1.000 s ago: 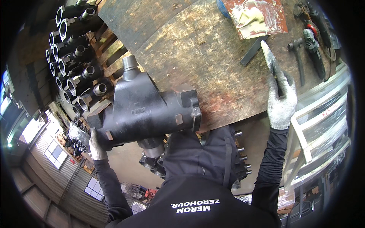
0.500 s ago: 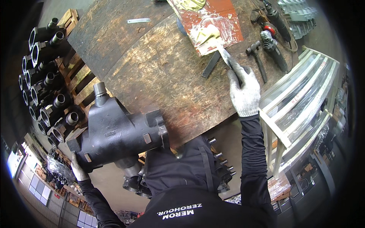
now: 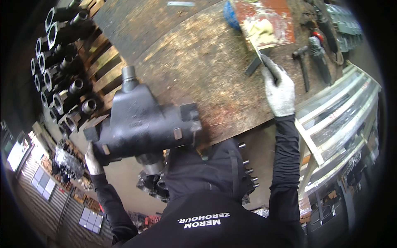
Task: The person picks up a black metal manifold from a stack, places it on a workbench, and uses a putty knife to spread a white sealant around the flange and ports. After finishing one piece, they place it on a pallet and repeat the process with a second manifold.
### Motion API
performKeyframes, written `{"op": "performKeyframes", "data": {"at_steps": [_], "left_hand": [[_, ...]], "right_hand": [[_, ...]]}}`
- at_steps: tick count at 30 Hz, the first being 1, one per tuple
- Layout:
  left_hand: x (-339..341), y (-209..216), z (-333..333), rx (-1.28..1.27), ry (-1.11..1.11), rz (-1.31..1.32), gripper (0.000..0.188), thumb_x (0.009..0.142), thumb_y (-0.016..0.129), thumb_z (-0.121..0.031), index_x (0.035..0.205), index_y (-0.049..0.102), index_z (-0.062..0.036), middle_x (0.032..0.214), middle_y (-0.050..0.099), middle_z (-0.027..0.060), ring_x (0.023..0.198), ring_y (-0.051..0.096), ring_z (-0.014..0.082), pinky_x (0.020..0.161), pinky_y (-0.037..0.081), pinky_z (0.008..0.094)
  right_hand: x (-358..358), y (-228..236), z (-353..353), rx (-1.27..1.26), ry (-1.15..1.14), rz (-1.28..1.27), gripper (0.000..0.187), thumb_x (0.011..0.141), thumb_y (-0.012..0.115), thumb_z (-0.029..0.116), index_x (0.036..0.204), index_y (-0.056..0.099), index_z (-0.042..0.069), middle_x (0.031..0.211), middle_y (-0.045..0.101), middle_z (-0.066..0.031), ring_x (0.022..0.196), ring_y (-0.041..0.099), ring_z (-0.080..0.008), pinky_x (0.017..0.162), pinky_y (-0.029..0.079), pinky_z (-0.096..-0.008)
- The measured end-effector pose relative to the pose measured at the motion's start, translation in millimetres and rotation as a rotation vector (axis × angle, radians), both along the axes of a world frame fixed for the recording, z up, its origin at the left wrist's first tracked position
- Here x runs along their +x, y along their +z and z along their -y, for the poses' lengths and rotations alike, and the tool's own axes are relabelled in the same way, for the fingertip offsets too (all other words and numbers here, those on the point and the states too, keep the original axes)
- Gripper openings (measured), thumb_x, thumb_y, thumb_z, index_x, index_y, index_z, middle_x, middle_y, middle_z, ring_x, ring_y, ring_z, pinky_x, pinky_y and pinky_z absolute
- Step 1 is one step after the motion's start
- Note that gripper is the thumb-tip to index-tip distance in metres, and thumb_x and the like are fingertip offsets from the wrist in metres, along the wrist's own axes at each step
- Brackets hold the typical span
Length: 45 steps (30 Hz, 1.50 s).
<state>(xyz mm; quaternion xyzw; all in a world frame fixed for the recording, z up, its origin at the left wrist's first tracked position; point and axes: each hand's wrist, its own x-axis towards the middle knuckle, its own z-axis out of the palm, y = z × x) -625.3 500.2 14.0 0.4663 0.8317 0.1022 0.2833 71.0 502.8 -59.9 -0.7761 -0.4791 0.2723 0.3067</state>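
A large black metal casting [image 3: 138, 128], with a pipe-like stub on top, lies at the near left corner of the worn wooden table [image 3: 198, 70]. My gloved left hand [image 3: 94, 162] grips its left end, some fingers hidden behind the metal. In my gloved right hand [image 3: 280, 91] is a putty knife [image 3: 255, 48], its thin blade pointing toward a reddish-brown board [image 3: 285, 18]. Pale yellow putty [image 3: 263, 33] sits in a mound on that board, with white smears around it. Just left of my right fingers is a flat dark bar [image 3: 252, 67].
A hammer [image 3: 304, 64] and an angle grinder [image 3: 319, 58] lie right of the board. A metal ruler [image 3: 180, 3] is at the far edge. Black castings [image 3: 62, 62] stand on pallets at left. A plastic-wrapped pale frame [image 3: 331, 120] stands at right.
The view has shifted, so most things sit farther right and higher. My right hand has drawn the putty knife nearer, its blade now at the board's near left edge. My left hand stays on the casting.
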Motion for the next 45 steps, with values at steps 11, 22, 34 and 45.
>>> {"op": "performKeyframes", "data": {"at_steps": [11,22,34,45], "left_hand": [[55.4,19.4,-14.6,-0.023,0.258,0.208,0.048,0.105,0.061,-0.044,0.107,0.073,0.0023,0.096,0.071,0.0034,0.084,0.064,0.0108,0.078,0.052,0.0277],[76.8,32.2,-18.2,-0.054,0.316,0.228,0.045,0.106,0.06,-0.042,0.106,0.073,0.0017,0.096,0.072,0.0037,0.084,0.065,0.0115,0.079,0.052,0.0276],[82.6,37.0,-15.1,-0.053,0.287,0.24,0.047,0.106,0.06,-0.041,0.108,0.072,0.0036,0.096,0.072,0.0042,0.084,0.065,0.0116,0.079,0.052,0.0273],[75.4,35.6,-12.7,-0.074,0.315,0.236,0.049,0.106,0.06,-0.042,0.11,0.071,0.005,0.097,0.072,0.0057,0.084,0.066,0.0123,0.08,0.053,0.0282]], "right_hand": [[-96.4,24.3,51.0,-0.476,0.398,-0.671,0.034,0.099,0.07,0.018,0.131,0.071,0.007,0.101,0.075,-0.0176,0.088,0.074,-0.0267,0.078,0.057,-0.0357],[-159.3,36.7,66.7,-0.295,0.472,-0.276,0.038,0.091,0.074,0.015,0.129,0.073,0.019,0.096,0.066,-0.0094,0.076,0.069,-0.0304,0.068,0.057,-0.04],[-190.8,41.9,46.6,-0.254,0.393,-0.455,0.031,0.098,0.066,0.009,0.128,0.069,0.0,0.108,0.071,-0.019,0.086,0.074,-0.0306,0.075,0.058,-0.0369],[-195.0,40.9,47.2,-0.239,0.466,-0.347,0.031,0.096,0.068,0.008,0.126,0.071,0.002,0.106,0.072,-0.0181,0.083,0.074,-0.031,0.072,0.059,-0.0367]]}}
